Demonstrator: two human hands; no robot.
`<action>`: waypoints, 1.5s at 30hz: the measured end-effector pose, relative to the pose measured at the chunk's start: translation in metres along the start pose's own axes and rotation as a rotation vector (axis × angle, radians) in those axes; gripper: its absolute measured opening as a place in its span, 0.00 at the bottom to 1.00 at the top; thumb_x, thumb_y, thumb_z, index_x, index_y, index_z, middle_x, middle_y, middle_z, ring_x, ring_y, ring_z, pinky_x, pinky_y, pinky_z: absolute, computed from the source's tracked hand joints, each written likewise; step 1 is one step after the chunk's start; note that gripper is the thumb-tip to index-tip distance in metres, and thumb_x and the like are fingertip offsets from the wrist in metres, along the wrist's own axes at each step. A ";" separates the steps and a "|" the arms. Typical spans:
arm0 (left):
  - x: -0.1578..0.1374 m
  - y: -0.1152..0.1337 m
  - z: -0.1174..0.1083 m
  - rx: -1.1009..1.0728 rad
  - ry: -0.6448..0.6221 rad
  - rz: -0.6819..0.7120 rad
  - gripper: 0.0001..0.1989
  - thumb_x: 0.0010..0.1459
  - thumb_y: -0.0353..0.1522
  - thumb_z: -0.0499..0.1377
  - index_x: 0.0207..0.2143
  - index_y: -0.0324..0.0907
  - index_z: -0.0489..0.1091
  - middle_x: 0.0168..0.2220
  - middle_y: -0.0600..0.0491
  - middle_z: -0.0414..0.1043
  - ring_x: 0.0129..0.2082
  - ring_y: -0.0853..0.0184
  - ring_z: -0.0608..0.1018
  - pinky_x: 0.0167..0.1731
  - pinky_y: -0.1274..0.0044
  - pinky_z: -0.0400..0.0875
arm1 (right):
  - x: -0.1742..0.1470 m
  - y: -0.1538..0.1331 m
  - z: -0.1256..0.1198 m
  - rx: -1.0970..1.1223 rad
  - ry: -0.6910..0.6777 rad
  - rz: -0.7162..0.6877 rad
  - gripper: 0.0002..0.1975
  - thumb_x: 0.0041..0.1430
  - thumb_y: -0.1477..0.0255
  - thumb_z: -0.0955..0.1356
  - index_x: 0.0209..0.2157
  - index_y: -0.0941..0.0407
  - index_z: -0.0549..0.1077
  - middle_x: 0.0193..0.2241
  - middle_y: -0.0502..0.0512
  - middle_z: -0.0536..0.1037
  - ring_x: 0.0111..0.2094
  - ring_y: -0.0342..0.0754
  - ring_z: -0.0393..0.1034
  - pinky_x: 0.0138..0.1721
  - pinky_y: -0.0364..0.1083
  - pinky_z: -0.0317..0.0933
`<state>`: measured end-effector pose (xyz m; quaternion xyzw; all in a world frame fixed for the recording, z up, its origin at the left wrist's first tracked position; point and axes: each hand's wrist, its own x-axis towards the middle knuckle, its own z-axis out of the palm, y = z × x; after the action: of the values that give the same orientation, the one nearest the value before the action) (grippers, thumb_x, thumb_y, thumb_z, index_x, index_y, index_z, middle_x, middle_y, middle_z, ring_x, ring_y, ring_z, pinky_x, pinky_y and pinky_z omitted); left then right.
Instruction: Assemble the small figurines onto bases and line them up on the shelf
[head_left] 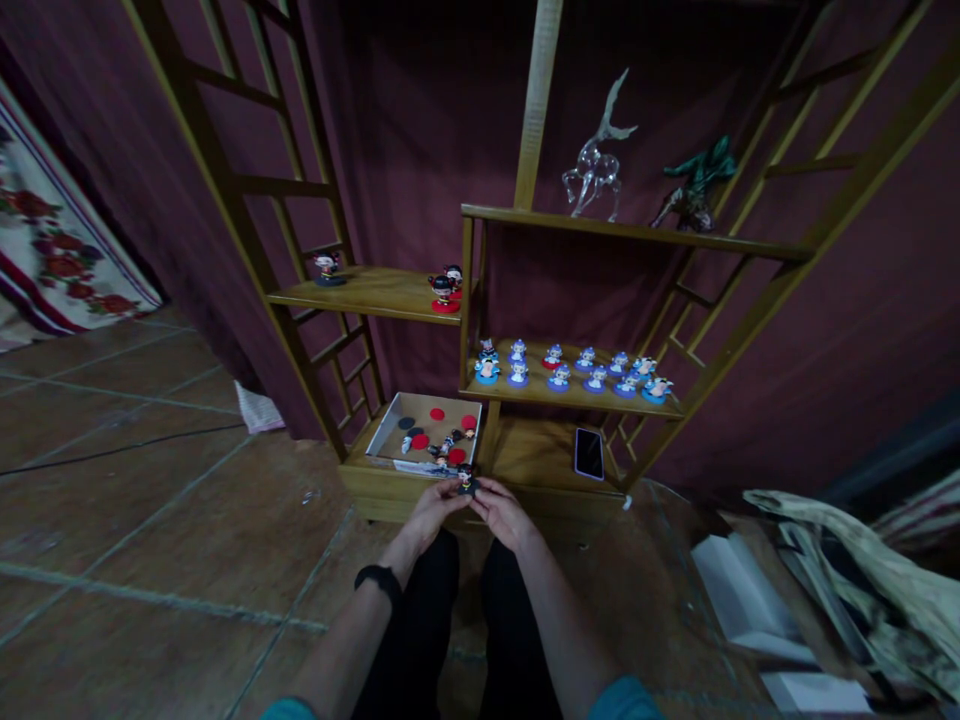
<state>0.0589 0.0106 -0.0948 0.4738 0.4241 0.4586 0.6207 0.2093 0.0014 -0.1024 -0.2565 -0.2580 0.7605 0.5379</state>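
Between both hands, just in front of the low shelf, is a small dark-haired figurine (466, 476) on a dark round base. My left hand (433, 512) pinches it from the left, and my right hand (505, 514) grips it from the other side. Right behind them sits an open cardboard box (384, 430). Inside it lie red discs (437, 413), dark discs (406, 423) and several loose figurines (448, 441). On the left shelf, one dark-haired figurine (327, 267) stands on a dark base, and another figurine (442, 292) on a red base stands near the divider.
Two rows of small blue-and-white figurines (559, 377) fill the middle shelf (536, 393). A phone (589, 453) lies on the bottom shelf at right. Above stand a clear deer ornament (597, 170) and a green-brown statue (697, 188). White boxes (739, 590) lie on the right floor.
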 end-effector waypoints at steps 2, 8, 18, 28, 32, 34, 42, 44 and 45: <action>0.000 -0.001 0.000 -0.005 0.000 0.003 0.21 0.38 0.34 0.66 0.38 0.38 0.72 0.34 0.50 0.74 0.35 0.66 0.72 0.42 0.75 0.61 | 0.000 0.000 0.000 0.000 0.005 -0.001 0.15 0.40 0.78 0.72 0.34 0.58 0.73 0.38 0.55 0.77 0.44 0.48 0.69 0.52 0.50 0.57; 0.002 -0.002 0.000 0.008 0.009 0.012 0.21 0.38 0.34 0.66 0.38 0.37 0.72 0.33 0.50 0.74 0.34 0.66 0.72 0.40 0.75 0.62 | 0.004 0.002 -0.001 0.005 0.025 0.014 0.16 0.39 0.79 0.72 0.35 0.58 0.73 0.38 0.55 0.77 0.43 0.48 0.69 0.52 0.49 0.57; 0.002 -0.002 0.003 -0.006 0.050 0.026 0.22 0.36 0.35 0.67 0.37 0.37 0.72 0.32 0.50 0.73 0.33 0.68 0.72 0.39 0.76 0.62 | 0.004 0.000 0.000 -0.004 0.012 0.024 0.16 0.40 0.78 0.71 0.36 0.60 0.73 0.39 0.57 0.77 0.43 0.48 0.70 0.52 0.49 0.56; 0.001 -0.001 0.003 0.020 0.039 0.037 0.19 0.35 0.34 0.67 0.34 0.38 0.72 0.29 0.53 0.73 0.28 0.70 0.71 0.35 0.77 0.63 | 0.003 0.000 0.002 -0.021 -0.005 0.031 0.15 0.41 0.77 0.71 0.36 0.60 0.74 0.40 0.57 0.76 0.45 0.48 0.69 0.52 0.48 0.56; 0.003 -0.007 0.005 0.032 0.116 0.086 0.19 0.33 0.33 0.67 0.31 0.38 0.69 0.28 0.54 0.72 0.29 0.69 0.72 0.35 0.76 0.63 | 0.004 0.003 -0.002 -0.042 0.054 0.033 0.15 0.41 0.77 0.71 0.35 0.59 0.73 0.39 0.57 0.77 0.44 0.48 0.69 0.51 0.49 0.57; 0.004 -0.011 0.007 0.047 0.151 0.106 0.19 0.33 0.32 0.67 0.31 0.38 0.67 0.28 0.54 0.71 0.29 0.69 0.72 0.34 0.77 0.63 | 0.005 0.004 -0.003 -0.061 0.079 0.040 0.15 0.40 0.77 0.71 0.36 0.59 0.73 0.38 0.57 0.77 0.43 0.47 0.70 0.50 0.49 0.58; 0.007 -0.020 0.007 0.087 0.165 0.174 0.21 0.33 0.30 0.66 0.33 0.38 0.64 0.29 0.54 0.70 0.29 0.69 0.71 0.32 0.78 0.63 | 0.004 0.005 -0.006 -0.110 0.109 0.056 0.16 0.40 0.75 0.72 0.36 0.57 0.73 0.37 0.57 0.77 0.41 0.48 0.70 0.47 0.50 0.60; 0.008 -0.022 0.007 0.100 0.161 0.185 0.21 0.34 0.30 0.66 0.33 0.38 0.64 0.29 0.53 0.70 0.30 0.69 0.71 0.32 0.77 0.64 | 0.004 0.006 -0.007 -0.127 0.119 0.060 0.17 0.40 0.75 0.72 0.36 0.57 0.73 0.38 0.57 0.77 0.40 0.48 0.71 0.46 0.50 0.60; 0.008 -0.023 0.006 0.107 0.151 0.189 0.21 0.34 0.30 0.66 0.34 0.38 0.64 0.30 0.53 0.70 0.30 0.68 0.71 0.32 0.77 0.64 | 0.004 0.006 -0.008 -0.136 0.120 0.062 0.17 0.40 0.74 0.72 0.37 0.57 0.72 0.38 0.57 0.77 0.40 0.48 0.71 0.46 0.50 0.61</action>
<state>0.0705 0.0138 -0.1164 0.5082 0.4470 0.5262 0.5148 0.2089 0.0044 -0.1127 -0.3454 -0.2682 0.7408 0.5099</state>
